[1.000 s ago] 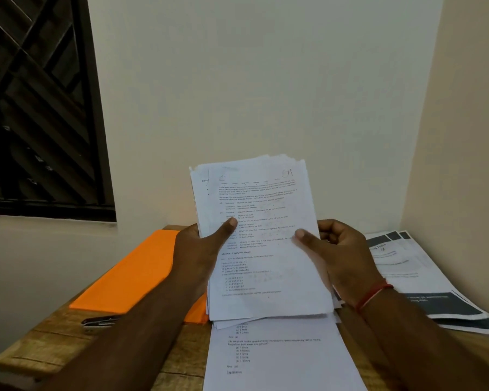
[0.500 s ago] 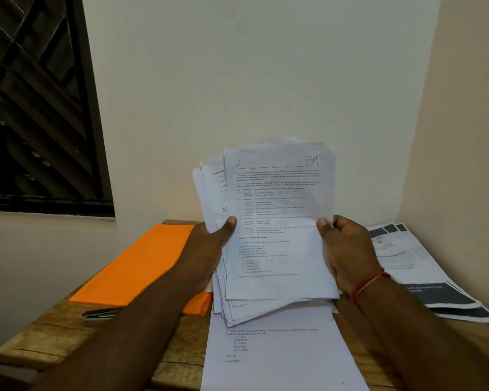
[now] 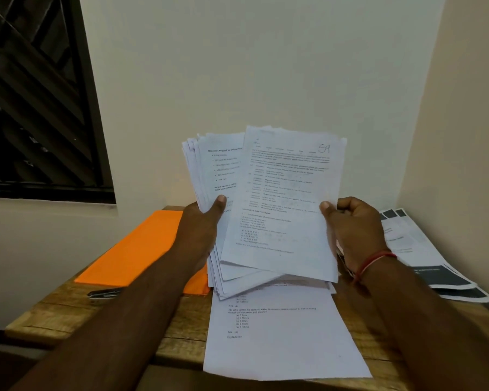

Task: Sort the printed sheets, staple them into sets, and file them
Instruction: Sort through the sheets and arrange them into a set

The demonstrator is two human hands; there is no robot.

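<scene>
The left hand (image 3: 201,230) grips the stack of printed sheets (image 3: 209,170) above the wooden table (image 3: 181,323), with the thumb on the front. The right hand (image 3: 356,227) pinches the top sheet (image 3: 282,207) at its 3 o'clock edge. An orange folder (image 3: 142,249) lies at 9 o'clock.

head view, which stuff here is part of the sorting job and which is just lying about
Job: stack of sheets in the left hand; top sheet pinched by the right hand; loose sheet on the table; orange folder; likely stapler.
Lying about: dark-banded leaflets, maybe; window.
</scene>
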